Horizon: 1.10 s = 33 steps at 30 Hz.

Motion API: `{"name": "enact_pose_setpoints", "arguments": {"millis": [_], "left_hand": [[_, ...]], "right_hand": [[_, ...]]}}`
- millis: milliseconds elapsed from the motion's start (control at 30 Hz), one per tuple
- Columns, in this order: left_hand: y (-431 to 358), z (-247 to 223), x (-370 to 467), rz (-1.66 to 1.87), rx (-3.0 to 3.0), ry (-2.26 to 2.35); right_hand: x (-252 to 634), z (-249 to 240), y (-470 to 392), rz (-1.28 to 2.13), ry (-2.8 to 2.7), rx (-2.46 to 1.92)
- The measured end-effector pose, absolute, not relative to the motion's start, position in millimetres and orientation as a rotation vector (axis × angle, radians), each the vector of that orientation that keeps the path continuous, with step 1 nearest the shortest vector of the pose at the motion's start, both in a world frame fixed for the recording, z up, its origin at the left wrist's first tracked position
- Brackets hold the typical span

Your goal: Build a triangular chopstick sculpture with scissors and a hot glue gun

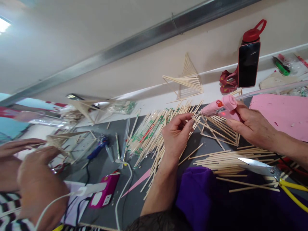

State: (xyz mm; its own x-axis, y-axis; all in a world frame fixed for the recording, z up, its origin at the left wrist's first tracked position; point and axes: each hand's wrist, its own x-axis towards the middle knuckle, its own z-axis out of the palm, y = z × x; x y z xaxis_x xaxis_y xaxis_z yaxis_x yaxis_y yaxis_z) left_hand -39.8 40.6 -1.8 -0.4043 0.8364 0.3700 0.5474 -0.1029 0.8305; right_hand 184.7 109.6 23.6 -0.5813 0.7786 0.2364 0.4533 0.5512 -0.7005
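Observation:
My right hand (251, 126) is wrapped round the handle of a pink hot glue gun (214, 108) with a small red light on its side. The gun's nozzle points left, close to my left fingertips. With thumb and forefinger, my left hand (176, 133) pinches a thin wooden stick at the upper left corner of a stick frame (213, 131). This frame has several sticks fanned side by side and rests on the grey table. The exact spot under the nozzle is partly hidden by my fingers.
Loose wooden sticks (223, 160) and open scissors (258, 166) lie nearest me. More sticks (158, 136) spread left. Behind stand a finished stick model (190, 81), a phone (249, 64) and a red-capped bottle (252, 34). At left, another person's hands (39, 160) work near a blue glue gun (97, 148) and pink power strip (106, 190).

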Motion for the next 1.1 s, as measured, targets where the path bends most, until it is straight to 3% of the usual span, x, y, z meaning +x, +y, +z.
{"name": "enact_pose_setpoints", "arguments": {"millis": [533,767,1100], "left_hand": [[42.2,-2.1,-40.2,1.503,1.514,1.875],[43.7,-3.3,-40.5,1.495,1.51,1.886],[52.2,-12.7,-49.7,1.538,1.531,1.851]], "right_hand": [[191.3,17.0,110.1,0.974,-2.031,-0.969],[197.8,29.8,101.9,1.355,-1.662,-0.829],[287.4,43.2,94.6,1.111,-1.505,-1.169]]}}
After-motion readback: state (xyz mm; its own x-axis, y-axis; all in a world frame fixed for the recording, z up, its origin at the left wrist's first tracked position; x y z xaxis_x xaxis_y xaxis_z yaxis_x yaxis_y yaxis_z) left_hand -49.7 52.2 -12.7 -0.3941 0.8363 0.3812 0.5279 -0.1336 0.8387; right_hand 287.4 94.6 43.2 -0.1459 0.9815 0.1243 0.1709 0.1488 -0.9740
